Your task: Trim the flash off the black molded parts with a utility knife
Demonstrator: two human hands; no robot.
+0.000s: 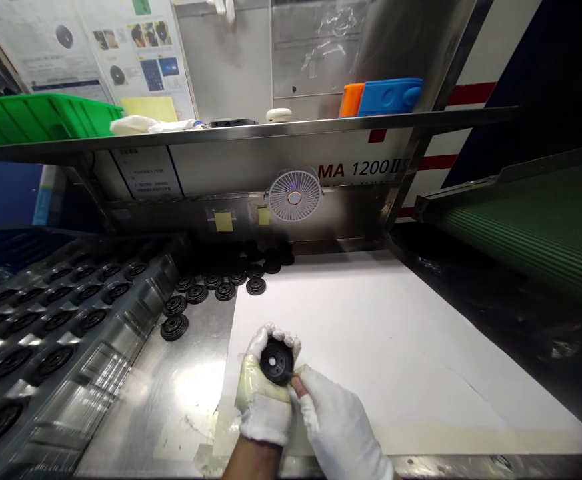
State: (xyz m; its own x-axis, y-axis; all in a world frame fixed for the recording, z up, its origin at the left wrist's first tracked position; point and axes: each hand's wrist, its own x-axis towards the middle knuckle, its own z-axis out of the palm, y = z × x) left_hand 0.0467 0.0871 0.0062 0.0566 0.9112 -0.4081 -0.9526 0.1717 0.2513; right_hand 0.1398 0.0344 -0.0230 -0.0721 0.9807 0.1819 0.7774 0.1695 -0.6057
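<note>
My left hand (265,393), in a white glove with a yellowish coated palm, has its fingers wrapped round a black plastic wheel (277,362). The wheel's face, with a pale centre hole, is turned up toward me. Against its lower right rim is my right hand (338,417), in a white glove with the thumb tip bare. Its thumb and forefinger are pinched together at the rim; whatever lies between them is too small to make out. Both hands are above the near left part of a white sheet (371,347).
Similar loose black wheels (225,291) lie on the metal bench beyond my left hand. At the left stand clear trays (135,320) filled with such wheels. A shelf (281,128) crosses above, with a small fan (295,195) below it. A green conveyor belt (535,220) is at right.
</note>
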